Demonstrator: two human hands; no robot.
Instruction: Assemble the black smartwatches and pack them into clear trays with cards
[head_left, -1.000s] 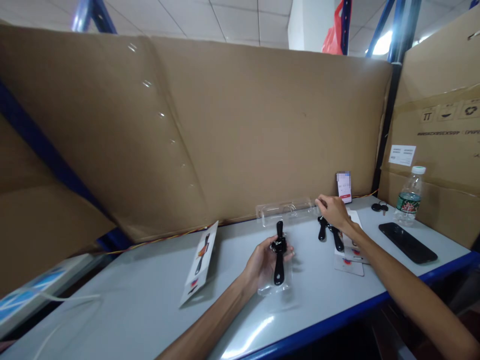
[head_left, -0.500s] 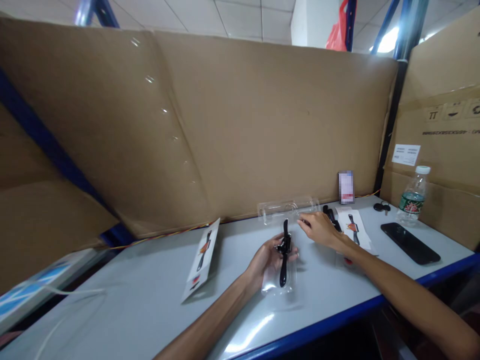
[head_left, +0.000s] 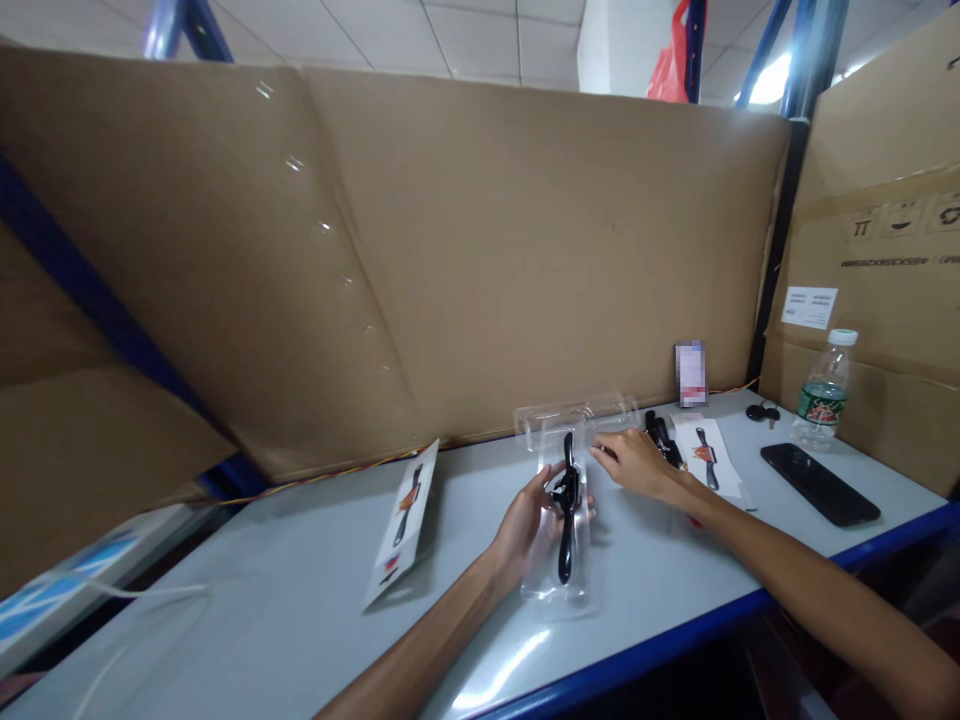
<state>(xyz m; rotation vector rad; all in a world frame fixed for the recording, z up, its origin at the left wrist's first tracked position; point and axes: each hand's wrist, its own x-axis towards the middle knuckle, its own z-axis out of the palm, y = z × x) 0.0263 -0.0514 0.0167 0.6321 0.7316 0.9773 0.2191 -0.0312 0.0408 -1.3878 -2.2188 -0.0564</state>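
My left hand [head_left: 526, 520] is closed around a clear plastic blister shell [head_left: 546, 575] from its left side, with fingertips showing past the right edge. In that shell lies a black spokeshave [head_left: 566, 510], its two handles pointing away from me and toward me. To the right of the shell's far end is my right hand [head_left: 634, 462], fingers pinched together; what they hold, if anything, is too small to make out. Beyond both hands, more clear plastic packaging [head_left: 529, 425] leans near the cardboard. Other black spokeshaves [head_left: 661, 438] lie partly hidden behind my right hand.
A printed card [head_left: 405, 525] stands tilted at left; another card [head_left: 709, 460] lies at right. A black phone [head_left: 819, 485], a water bottle [head_left: 823, 395], keys [head_left: 763, 412] and a small upright screen [head_left: 691, 374] occupy the right side. Cardboard [head_left: 525, 250] walls the back.
The shell with the spokeshave has tipped slightly in my left hand, and its far end shows more. My right hand stays pinched, nearly in place. The view has shifted a little.
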